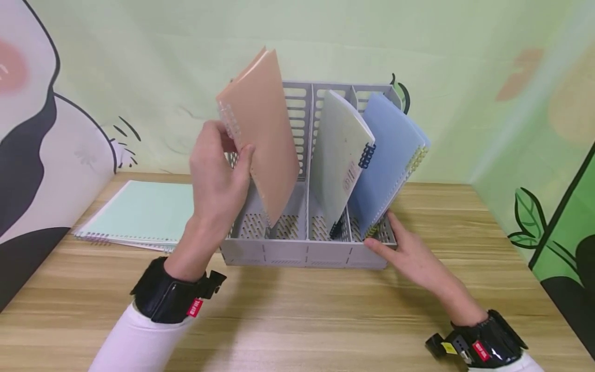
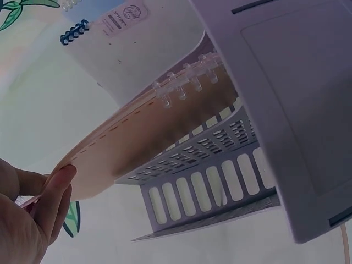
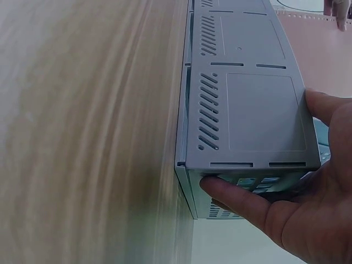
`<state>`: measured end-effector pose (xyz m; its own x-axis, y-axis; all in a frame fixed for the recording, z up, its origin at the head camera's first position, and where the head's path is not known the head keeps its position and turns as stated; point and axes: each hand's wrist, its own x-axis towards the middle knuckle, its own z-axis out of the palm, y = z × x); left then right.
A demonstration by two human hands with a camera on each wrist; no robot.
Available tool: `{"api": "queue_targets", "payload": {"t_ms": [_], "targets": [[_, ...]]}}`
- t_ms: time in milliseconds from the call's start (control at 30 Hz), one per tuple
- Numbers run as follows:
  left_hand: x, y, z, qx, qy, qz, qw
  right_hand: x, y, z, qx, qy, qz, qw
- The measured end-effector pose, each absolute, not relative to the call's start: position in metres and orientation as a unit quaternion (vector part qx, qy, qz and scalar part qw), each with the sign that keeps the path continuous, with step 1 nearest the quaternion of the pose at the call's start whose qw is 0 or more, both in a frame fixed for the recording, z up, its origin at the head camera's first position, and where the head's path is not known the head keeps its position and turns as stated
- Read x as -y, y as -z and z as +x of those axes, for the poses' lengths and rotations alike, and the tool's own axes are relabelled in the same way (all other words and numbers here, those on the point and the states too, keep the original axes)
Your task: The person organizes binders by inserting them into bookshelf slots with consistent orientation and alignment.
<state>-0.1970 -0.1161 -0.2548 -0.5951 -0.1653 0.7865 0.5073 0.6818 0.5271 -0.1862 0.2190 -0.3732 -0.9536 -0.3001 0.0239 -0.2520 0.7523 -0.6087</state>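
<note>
My left hand [image 1: 220, 173] pinches a peach spiral notebook [image 1: 265, 124] by its bound edge, thumb in front. The notebook stands tilted in the left part of a grey divided file rack [image 1: 307, 253], its lower corner down inside. In the left wrist view, clear binding rings [image 2: 192, 80] show near the rack's front wall. My right hand [image 1: 418, 258] grips the rack's front right corner, with thumb and fingers on either side of the corner in the right wrist view. A pale grey-green notebook [image 1: 339, 150] and a blue notebook [image 1: 388, 150] lean in compartments to the right.
Mint-green notebooks [image 1: 144, 212] lie stacked on the wooden table [image 1: 297, 320], left of the rack. A printed cloth backdrop [image 1: 325, 41] hangs close behind the table. Upright dividers [image 1: 309, 144] split the rack.
</note>
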Motion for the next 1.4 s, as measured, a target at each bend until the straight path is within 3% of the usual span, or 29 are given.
{"api": "queue_targets", "payload": {"t_ms": [800,1133,1400], "targets": [[0.103,0.264,-0.215,0.835,0.330,-0.159,0.410,-0.219,0.372,-0.186,-0.937,0.316,-0.144,0.040],[0.099,0.265,-0.220,0.865,0.317,-0.150,0.357,-0.220,0.374,-0.187,-0.938,0.315,-0.142,0.041],[0.096,0.263,-0.224,0.867,0.323,-0.155,0.346,-0.220,0.374,-0.187,-0.937,0.315,-0.142,0.042]]}}
